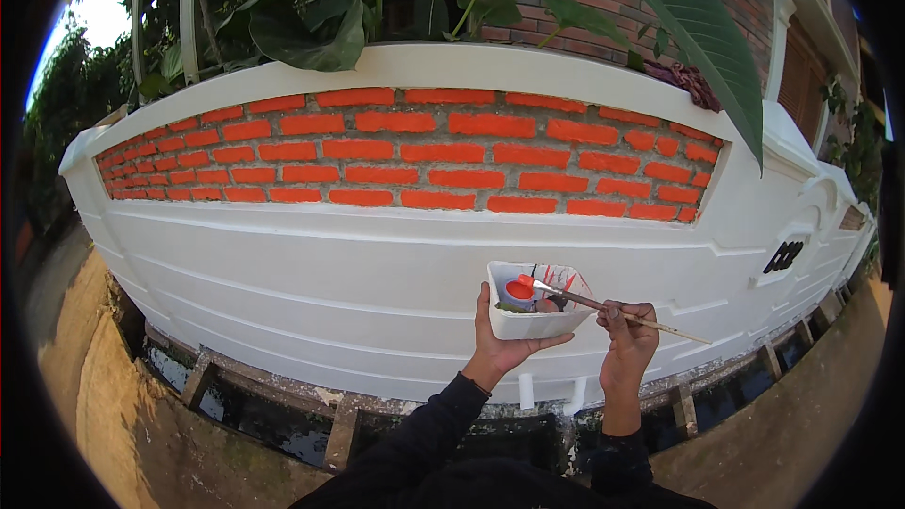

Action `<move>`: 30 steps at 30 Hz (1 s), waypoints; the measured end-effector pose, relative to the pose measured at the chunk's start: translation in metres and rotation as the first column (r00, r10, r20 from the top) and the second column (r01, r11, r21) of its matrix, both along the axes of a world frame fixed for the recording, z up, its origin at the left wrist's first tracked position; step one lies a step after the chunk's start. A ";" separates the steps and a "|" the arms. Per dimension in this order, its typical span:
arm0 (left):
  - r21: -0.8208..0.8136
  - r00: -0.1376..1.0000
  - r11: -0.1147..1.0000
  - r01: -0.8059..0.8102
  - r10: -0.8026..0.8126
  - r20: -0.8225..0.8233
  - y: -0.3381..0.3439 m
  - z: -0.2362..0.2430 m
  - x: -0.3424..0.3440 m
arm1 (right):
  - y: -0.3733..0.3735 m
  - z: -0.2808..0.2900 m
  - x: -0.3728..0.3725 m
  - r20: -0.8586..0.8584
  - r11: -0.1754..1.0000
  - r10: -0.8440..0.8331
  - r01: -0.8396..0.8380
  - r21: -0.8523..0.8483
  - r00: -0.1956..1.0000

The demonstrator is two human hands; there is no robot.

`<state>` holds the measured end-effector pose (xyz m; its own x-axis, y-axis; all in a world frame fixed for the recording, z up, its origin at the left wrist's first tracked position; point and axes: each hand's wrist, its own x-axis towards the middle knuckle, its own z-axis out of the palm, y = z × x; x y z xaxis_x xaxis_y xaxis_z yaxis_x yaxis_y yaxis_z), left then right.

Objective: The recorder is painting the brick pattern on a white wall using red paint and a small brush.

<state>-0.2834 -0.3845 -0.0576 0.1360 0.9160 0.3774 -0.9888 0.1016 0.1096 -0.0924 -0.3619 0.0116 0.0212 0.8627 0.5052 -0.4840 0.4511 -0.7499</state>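
Observation:
My left hand [504, 347] holds a white plastic tub [535, 324] from below and along its left side. Inside the tub is a small round cup of orange-red paint [518, 290], and red streaks mark the tub's inner wall. Between the fingers and thumb of my right hand [627, 344] is a thin paintbrush [650, 322]. Its orange-coated bristles are at the cup of paint, and the handle points down to the right. Other small items lie in the tub, too unclear to name. Beyond stands a white wall [311, 269] with an inset panel of orange bricks [452, 152].
Large green leaves [693, 33] hang over the wall's white top ledge [424, 66]. Along the wall's foot runs a drain channel [269, 415] with dark water and concrete cross-pieces [341, 434]. Two short white pipes [526, 391] stick out low on the wall. Dark raised characters [782, 256] sit at the right.

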 end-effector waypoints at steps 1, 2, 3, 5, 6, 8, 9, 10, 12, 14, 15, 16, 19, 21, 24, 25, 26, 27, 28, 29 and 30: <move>-0.037 0.998 0.998 -0.047 0.045 -0.051 -0.006 0.003 -0.003 | -0.003 -0.002 -0.003 0.007 1.000 0.031 -0.031 0.004 1.000; -0.035 0.999 0.999 -0.011 0.010 -0.049 -0.013 0.010 -0.004 | -0.006 -0.003 -0.002 0.015 1.000 0.012 -0.012 -0.019 1.000; -0.031 0.998 0.999 -0.040 0.038 -0.043 -0.018 0.009 -0.010 | -0.008 -0.007 -0.006 0.022 0.999 -0.002 0.003 -0.043 1.000; -0.031 0.999 0.999 -0.029 0.028 -0.014 -0.030 0.001 -0.020 | -0.013 -0.012 -0.019 0.031 0.998 0.011 -0.009 -0.063 0.999; -0.010 1.000 1.000 -0.029 0.029 0.003 -0.036 -0.004 -0.028 | -0.018 -0.013 -0.026 0.014 0.994 0.044 -0.042 -0.101 0.999; -0.018 0.998 0.998 -0.059 0.060 0.025 -0.052 -0.011 -0.038 | -0.026 -0.017 -0.039 0.001 0.984 0.083 -0.082 -0.158 0.997; -0.030 0.997 0.997 -0.065 0.066 0.045 -0.060 -0.013 -0.043 | -0.029 -0.018 -0.045 0.002 0.983 0.100 -0.099 -0.154 0.995; -0.040 0.995 0.995 -0.096 0.097 0.032 -0.067 -0.014 -0.048 | -0.032 -0.020 -0.050 -0.021 0.974 0.111 -0.113 -0.195 0.994; -0.038 0.991 0.991 -0.132 0.132 0.017 -0.082 -0.018 -0.059 | -0.039 -0.030 -0.061 -0.043 0.961 0.135 -0.142 -0.236 0.990; -0.023 0.985 0.986 -0.166 0.167 0.031 -0.098 -0.028 -0.068 | -0.043 -0.041 -0.074 -0.073 0.929 0.201 -0.214 -0.302 0.977; -0.022 0.981 0.982 -0.189 0.189 0.037 -0.104 -0.032 -0.075 | -0.046 -0.044 -0.081 -0.067 0.925 0.224 -0.233 -0.301 0.972; -0.010 0.975 0.976 -0.218 0.218 0.042 -0.110 -0.036 -0.081 | -0.049 -0.046 -0.089 -0.090 0.886 0.283 -0.297 -0.356 0.955; -0.073 0.941 0.938 -0.338 0.340 0.003 -0.134 -0.038 -0.086 | -0.059 -0.051 -0.105 -0.106 0.808 0.393 -0.398 -0.435 0.914; -0.014 0.929 0.933 -0.358 0.358 0.090 -0.144 -0.053 -0.094 | -0.059 -0.061 -0.118 -0.075 0.727 0.472 -0.436 -0.531 0.878; -0.077 0.901 0.902 -0.424 0.429 0.059 -0.167 -0.058 -0.105 | -0.070 -0.066 -0.138 -0.116 0.634 0.536 -0.490 -0.598 0.836; -0.116 0.887 0.881 -0.459 0.462 -0.001 -0.176 -0.057 -0.109 | -0.076 -0.069 -0.144 -0.139 0.598 0.546 -0.501 -0.626 0.826; -0.116 0.878 0.872 -0.476 0.478 -0.006 -0.182 -0.058 -0.114 | -0.081 -0.072 -0.151 -0.144 0.587 0.561 -0.514 -0.625 0.815; -0.141 0.869 0.860 -0.490 0.494 -0.008 -0.188 -0.061 -0.119 | -0.087 -0.077 -0.157 -0.159 0.569 0.574 -0.531 -0.628 0.804; -0.164 0.862 0.850 -0.502 0.507 -0.011 -0.195 -0.063 -0.124 | -0.093 -0.080 -0.164 -0.175 0.552 0.584 -0.546 -0.630 0.793; -0.163 0.857 0.844 -0.511 0.515 -0.016 -0.202 -0.065 -0.130 | -0.098 -0.084 -0.171 -0.180 0.546 0.591 -0.554 -0.629 0.786; -0.118 0.863 0.857 -0.501 0.505 0.002 -0.210 -0.067 -0.136 | -0.103 -0.087 -0.178 -0.189 0.536 0.596 -0.562 -0.630 0.781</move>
<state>-0.4199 -0.5946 -0.1242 -0.3648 0.8919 0.2672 -0.9112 -0.4010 0.0947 -0.2706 -0.4644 -0.0750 -0.6063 0.7775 -0.1668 -0.4259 -0.4947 -0.7576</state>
